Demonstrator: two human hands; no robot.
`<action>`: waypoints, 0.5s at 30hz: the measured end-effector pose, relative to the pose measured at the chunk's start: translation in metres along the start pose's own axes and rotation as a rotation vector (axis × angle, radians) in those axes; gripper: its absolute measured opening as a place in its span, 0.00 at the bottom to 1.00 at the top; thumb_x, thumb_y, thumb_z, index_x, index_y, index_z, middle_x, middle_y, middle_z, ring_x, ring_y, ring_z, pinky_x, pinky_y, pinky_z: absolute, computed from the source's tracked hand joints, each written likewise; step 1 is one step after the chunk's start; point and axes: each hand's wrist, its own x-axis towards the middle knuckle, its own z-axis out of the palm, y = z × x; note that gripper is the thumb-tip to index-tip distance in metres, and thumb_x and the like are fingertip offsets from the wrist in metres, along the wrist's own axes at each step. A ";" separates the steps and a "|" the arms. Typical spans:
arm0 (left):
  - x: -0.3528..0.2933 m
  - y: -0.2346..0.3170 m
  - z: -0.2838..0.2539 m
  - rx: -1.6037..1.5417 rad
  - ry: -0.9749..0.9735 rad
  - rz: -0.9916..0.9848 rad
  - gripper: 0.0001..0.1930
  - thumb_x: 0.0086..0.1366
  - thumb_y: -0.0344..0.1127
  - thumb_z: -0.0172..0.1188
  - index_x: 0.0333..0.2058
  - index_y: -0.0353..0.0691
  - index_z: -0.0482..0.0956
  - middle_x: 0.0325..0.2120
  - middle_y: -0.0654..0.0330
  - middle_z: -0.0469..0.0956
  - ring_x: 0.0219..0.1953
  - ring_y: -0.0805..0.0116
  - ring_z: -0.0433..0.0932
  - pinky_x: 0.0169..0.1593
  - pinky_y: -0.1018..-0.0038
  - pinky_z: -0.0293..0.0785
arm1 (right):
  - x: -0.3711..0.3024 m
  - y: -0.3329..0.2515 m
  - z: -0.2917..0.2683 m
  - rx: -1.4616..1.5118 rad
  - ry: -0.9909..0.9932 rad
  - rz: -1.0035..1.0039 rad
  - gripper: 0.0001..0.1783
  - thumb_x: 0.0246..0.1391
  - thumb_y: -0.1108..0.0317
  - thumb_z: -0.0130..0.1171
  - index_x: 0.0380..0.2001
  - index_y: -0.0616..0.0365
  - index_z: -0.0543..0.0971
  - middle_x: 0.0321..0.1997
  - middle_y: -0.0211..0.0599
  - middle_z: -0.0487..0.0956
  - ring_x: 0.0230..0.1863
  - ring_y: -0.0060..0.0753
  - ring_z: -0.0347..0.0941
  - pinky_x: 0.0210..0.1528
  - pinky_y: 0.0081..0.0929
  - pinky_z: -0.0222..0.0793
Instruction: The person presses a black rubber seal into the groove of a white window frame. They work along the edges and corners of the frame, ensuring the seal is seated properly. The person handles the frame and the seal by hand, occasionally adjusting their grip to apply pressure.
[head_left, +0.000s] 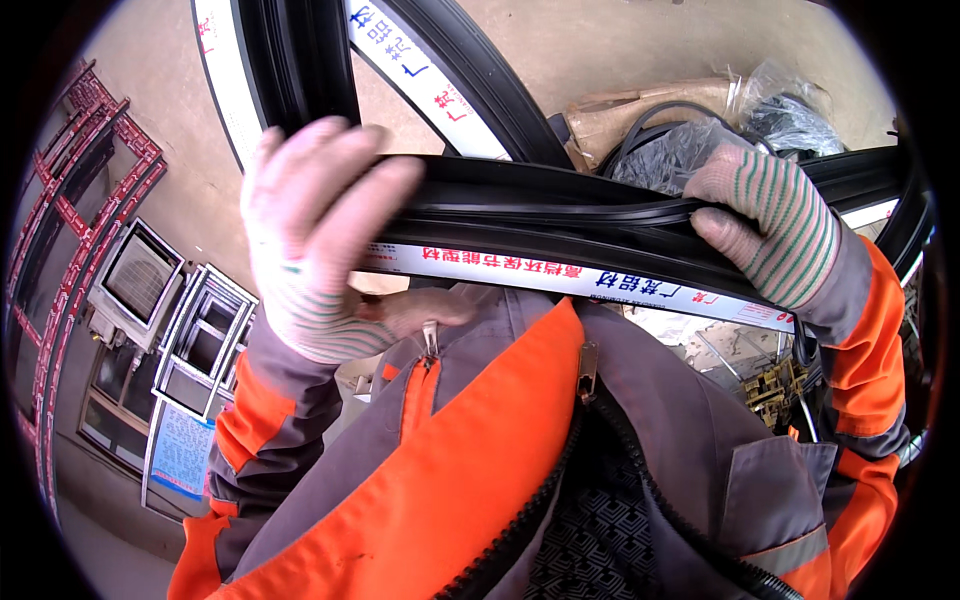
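A black aluminium frame profile (500,182) runs across in front of my chest, with printed white protective film (540,275) along its near side. A thin black rubber sealing strip (610,214) lies along the profile, and part of it bows away near the right end. My right hand (775,225), in a white glove with green stripes, is closed on that strip. At the left end of the profile my left hand (320,250), gloved too, has its fingers apart and slightly blurred. Its thumb is below the profile, and no held thing shows in it.
More black profiles (480,75) with white film stand beyond the left hand. Crumpled clear plastic (790,120) and cardboard (640,105) lie at the far right. Window frames (205,335) lean at the left, near a red-marked frame (85,215). Yellowish metal parts (775,390) sit below my right hand.
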 end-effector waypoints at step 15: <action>-0.036 -0.041 0.038 -1.140 0.427 -1.123 0.28 0.81 0.57 0.50 0.59 0.36 0.77 0.48 0.52 0.85 0.45 0.65 0.88 0.52 0.71 0.87 | 0.061 -0.021 0.026 0.070 -0.021 -0.101 0.07 0.67 0.71 0.60 0.43 0.64 0.79 0.35 0.45 0.77 0.36 0.48 0.77 0.42 0.39 0.73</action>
